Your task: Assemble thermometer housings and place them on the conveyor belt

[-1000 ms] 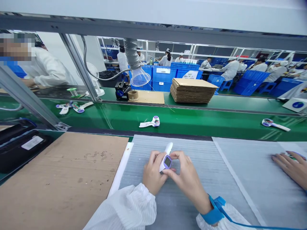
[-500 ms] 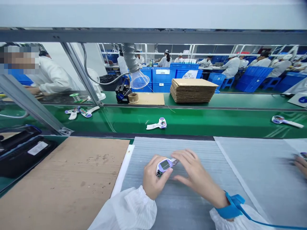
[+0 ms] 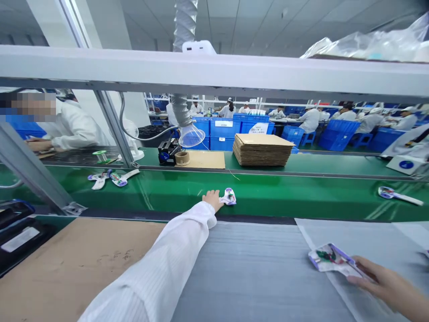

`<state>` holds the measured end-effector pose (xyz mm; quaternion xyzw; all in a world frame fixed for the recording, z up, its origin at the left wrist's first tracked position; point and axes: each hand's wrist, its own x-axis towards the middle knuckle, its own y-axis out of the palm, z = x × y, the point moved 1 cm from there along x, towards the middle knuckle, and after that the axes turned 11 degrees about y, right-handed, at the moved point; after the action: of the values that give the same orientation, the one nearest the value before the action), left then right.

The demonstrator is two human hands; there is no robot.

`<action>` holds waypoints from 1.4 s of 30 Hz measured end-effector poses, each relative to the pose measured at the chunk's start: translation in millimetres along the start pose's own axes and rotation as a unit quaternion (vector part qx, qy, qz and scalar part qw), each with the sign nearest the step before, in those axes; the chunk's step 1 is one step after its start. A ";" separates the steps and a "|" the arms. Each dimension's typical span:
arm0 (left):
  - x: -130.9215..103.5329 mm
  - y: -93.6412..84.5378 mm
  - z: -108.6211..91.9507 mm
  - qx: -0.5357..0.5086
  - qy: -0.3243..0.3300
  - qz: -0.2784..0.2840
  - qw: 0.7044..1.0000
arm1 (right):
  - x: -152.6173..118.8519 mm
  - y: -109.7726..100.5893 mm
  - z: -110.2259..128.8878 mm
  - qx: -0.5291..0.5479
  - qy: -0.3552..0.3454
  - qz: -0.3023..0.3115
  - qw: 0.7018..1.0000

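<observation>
My left hand [image 3: 213, 199] reaches forward onto the green belt, its fingers closed over the handle of an opened infrared thermometer [image 3: 229, 197]. That thermometer is white and purple, with its circuit parts exposed at the head. Off to the right, my right hand [image 3: 377, 279] grips another opened thermometer [image 3: 330, 259] by its handle. Its green board and red wires face up, above the mat. My left hand hides much of the handle it touches.
Two opened thermometers [image 3: 112, 178] lie left on the green belt [image 3: 301, 197]; another thermometer [image 3: 398, 196] lies right. Cardboard [image 3: 87, 259] and a grey mat [image 3: 254, 268] cover the bench. Behind stand stacked cardboard sheets [image 3: 261, 152] and a fume hose [image 3: 191, 135]. A co-worker [image 3: 75, 123] sits left.
My hands have parted. The left has moved forward to the thermometer on the belt; the right has carried the other thermometer rightward and turned its open side up. The view has tilted upward.
</observation>
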<state>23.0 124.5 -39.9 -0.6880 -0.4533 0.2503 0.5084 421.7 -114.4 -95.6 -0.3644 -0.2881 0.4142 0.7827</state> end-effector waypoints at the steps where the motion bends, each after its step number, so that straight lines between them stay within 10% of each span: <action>1: 4.2 1.9 -0.8 0.002 -0.004 0.005 1.000 | 0.3 -3.7 1.6 0.006 0.012 -0.008 1.000; 6: -25.1 11.2 -37.1 -0.002 0.013 -0.012 1.000 | -14.6 26.1 85.0 0.192 0.028 0.018 0.981; 12: -143.6 7.2 -86.8 -0.042 0.051 -0.053 0.996 | -48.1 108.0 203.5 0.393 0.066 0.231 0.887; 18: -198.6 -17.3 -78.4 -0.075 0.070 -0.076 0.992 | -90.6 132.1 219.7 0.283 0.017 0.413 0.865; 21: -193.7 -7.3 -56.9 -0.178 0.078 0.035 0.980 | -103.5 130.2 227.4 0.252 -0.029 0.425 0.869; 25: -189.5 26.1 -33.1 -0.522 0.034 0.213 0.825 | -105.9 114.1 239.2 0.237 -0.188 0.339 0.891; 28: -191.0 38.1 -28.4 -0.653 -0.011 0.219 0.725 | -103.9 98.8 240.5 0.260 -0.282 0.310 0.870; 36: -191.3 31.1 -49.7 -0.541 -0.017 0.012 0.841 | -99.3 97.8 232.5 0.242 -0.268 0.251 0.898; 42: -193.6 29.4 -52.3 -0.480 -0.028 -0.046 0.875 | -100.3 98.9 230.4 0.241 -0.305 0.184 0.903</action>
<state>-13.9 -72.3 -71.0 -0.8184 -0.5634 -0.0027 0.1133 155.6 -85.3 -59.6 -0.0672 -0.3318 0.6986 0.6303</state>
